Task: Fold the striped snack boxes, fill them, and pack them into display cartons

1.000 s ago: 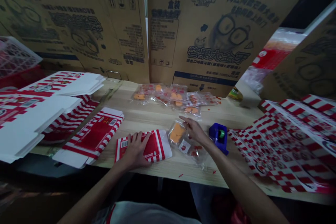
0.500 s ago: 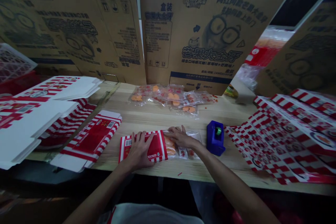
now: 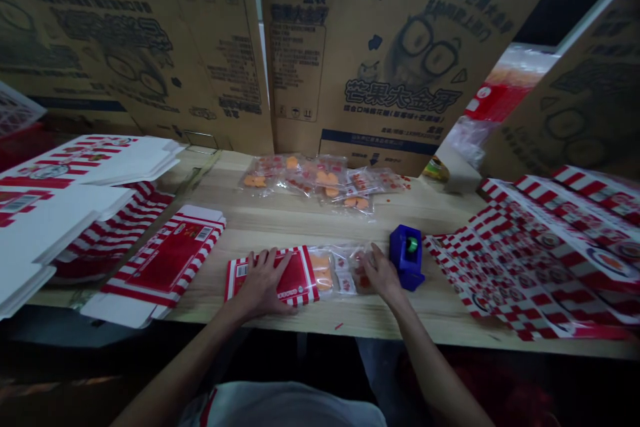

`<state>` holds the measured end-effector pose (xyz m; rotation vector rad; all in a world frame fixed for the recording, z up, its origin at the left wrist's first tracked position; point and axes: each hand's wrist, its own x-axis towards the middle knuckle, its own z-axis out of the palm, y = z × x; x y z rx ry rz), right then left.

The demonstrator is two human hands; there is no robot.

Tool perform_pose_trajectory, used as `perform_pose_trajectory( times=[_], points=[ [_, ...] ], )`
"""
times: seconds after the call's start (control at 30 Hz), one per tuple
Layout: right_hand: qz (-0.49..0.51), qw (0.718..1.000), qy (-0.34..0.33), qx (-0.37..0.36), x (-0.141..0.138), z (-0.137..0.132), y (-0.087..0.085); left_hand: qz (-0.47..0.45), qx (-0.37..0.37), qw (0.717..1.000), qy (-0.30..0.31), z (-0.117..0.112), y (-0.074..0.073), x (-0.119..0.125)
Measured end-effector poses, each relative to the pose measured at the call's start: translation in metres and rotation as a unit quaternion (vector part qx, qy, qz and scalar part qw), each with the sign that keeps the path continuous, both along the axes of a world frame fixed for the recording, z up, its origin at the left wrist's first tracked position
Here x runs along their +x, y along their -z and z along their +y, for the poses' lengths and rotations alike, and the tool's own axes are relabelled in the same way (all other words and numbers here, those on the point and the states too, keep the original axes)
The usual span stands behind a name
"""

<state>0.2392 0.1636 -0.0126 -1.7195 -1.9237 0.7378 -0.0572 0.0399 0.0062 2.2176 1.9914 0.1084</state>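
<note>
My left hand (image 3: pixel 260 282) lies flat with spread fingers on a small red-and-white striped paper box (image 3: pixel 298 275) near the table's front edge. A clear snack packet (image 3: pixel 331 268) with orange pieces sticks out of the box's right end. My right hand (image 3: pixel 381 273) rests on the packet's right end, fingers together and pressing it down, close beside a blue tape dispenser (image 3: pixel 406 255).
More clear snack packets (image 3: pixel 320 180) lie at the back of the wooden table (image 3: pixel 295 220). Flat striped cartons (image 3: pixel 165 260) and white-backed stacks (image 3: pixel 60 213) fill the left side; red checked sheets (image 3: pixel 530 260) cover the right. Large brown cardboard boxes (image 3: pixel 380 53) wall off the back.
My right hand brought the snack packet left to the box's open end, then slid to the packet's right end by the dispenser. The left hand stayed on the box.
</note>
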Motion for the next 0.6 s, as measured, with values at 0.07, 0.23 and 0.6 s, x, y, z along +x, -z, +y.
perform_pose_trajectory(
  times=[0.07,0.23,0.6],
  points=[
    [0.081,0.997,-0.011,0.001,-0.009,-0.009,0.003,-0.007,0.010,1.000,0.000,0.001,-0.002,0.005],
    [0.284,0.955,-0.079,-0.037,-0.064,-0.037,0.012,-0.020,0.022,1.000,-0.008,0.004,-0.002,0.022],
    [0.391,0.919,0.018,0.048,-0.083,-0.077,0.000,-0.053,0.117,0.983,-0.132,0.006,-0.017,0.036]
  ],
)
